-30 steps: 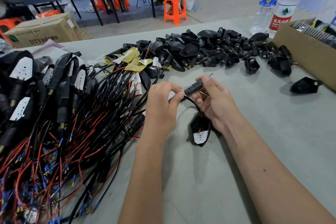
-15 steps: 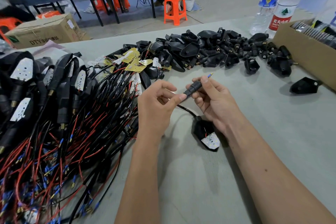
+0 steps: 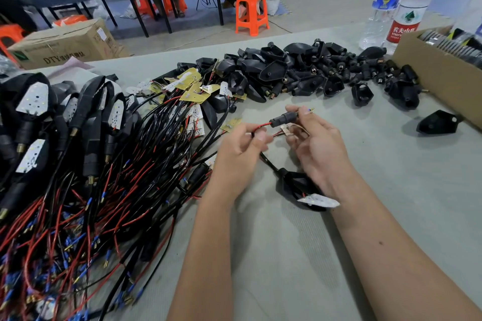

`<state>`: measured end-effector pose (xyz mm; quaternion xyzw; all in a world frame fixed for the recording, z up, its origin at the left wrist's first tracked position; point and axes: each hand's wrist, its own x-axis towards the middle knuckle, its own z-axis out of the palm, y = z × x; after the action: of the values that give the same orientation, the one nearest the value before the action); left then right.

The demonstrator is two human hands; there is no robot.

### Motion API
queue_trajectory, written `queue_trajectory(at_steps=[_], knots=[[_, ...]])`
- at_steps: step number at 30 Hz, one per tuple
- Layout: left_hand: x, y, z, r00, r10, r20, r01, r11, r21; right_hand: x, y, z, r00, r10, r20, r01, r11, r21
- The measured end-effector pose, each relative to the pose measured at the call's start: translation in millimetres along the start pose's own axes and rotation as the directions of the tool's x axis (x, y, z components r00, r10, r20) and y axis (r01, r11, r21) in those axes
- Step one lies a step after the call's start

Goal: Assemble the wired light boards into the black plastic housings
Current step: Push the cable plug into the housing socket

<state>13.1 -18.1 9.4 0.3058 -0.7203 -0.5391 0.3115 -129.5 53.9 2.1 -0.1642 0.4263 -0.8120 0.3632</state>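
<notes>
Black plastic housing [image 3: 292, 182] with its white light board [image 3: 318, 200] lay under your right wrist at 5 o'clock. Your right hand [image 3: 318, 148] pinched a black cylindrical sleeve [image 3: 283, 118] on the red wire [image 3: 260, 126]; your left hand [image 3: 240, 154] pinched that wire. Loose black housings [image 3: 300, 73] were heaped at 12 o'clock, a wired tangle [image 3: 91, 177] at 9. Two clear water bottles [image 3: 401, 8] stood beside one brown cardboard box [image 3: 438, 81] at 2 o'clock.

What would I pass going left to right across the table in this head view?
Finished lights with trailing wires → left hand → right hand → lone black housing → cardboard box.
</notes>
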Motion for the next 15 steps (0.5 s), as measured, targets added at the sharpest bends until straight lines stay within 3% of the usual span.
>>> queue_trajectory(at_steps=[3, 7, 15], knots=[[-1.8, -1.1, 2.5, 0.999, -0.032, 0.04, 0.03, 0.998, 0.056, 3.3, -0.2, -2.2, 0.991, -0.079, -0.111, 0.072, 0.995, -0.068], [-0.6, -3.1, -2.9, 0.998, -0.067, -0.022, 0.066, 0.997, -0.033, 5.4, -3.2, -5.0, 0.978, -0.114, -0.175, 0.101, 0.992, -0.078], [5.4, -9.4, -2.0, 0.986, -0.078, -0.145, 0.076, 0.997, -0.018, 9.5, -6.9, -10.3, 0.913, -0.229, -0.339, 0.168, 0.965, -0.202]])
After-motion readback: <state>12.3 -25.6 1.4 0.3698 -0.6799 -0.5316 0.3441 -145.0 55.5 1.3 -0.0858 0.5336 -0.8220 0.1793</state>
